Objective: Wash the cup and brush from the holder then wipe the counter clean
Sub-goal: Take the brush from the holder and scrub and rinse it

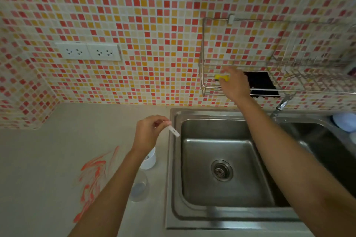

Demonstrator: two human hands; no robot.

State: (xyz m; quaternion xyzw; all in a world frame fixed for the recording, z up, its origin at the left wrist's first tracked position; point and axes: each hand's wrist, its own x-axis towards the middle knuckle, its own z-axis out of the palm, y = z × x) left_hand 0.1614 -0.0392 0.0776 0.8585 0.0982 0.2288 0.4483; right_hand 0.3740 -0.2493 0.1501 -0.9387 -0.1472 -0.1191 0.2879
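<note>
— Two hands, so what is each one doing?
— The left hand (149,131) is raised over the counter (38,169) just left of the sink (221,169), fingertips pinched on a slim white brush handle (174,132). The handle's flat, rounded end juts down to the right, over the sink's rim. Its bristle end is hidden by the hand.
— And the other?
— The right hand (234,82) reaches up into a wire rack (210,75) on the wall, fingers curled round something yellow (221,77), smooth and small. What it is, I cannot tell.
— Where is the cup?
— A clear cup (139,188), thin-walled and round, stands on the counter under the left forearm, close to the sink's edge. Behind it, touching or nearly so, stands a white cylindrical holder (149,159), matte and opaque, partly hidden by the wrist.
— The counter itself?
— Pale, matte, faintly speckled. Orange-red smears (92,175) streak it to the left of the cup, in long curved strokes.
— And the sink?
— Brushed steel, square basin with rounded corners, a round drain strainer (221,170) in the middle. A second basin lies to the right, with a chrome tap (282,105) between them.
— Anything else in the rack?
— A black, flat, coarse-looking pad (262,84) just right of the hand. Behind it all, a wall of small glossy mosaic tiles (144,15) in red, pink, yellow and cream, with a white double socket (88,51).
</note>
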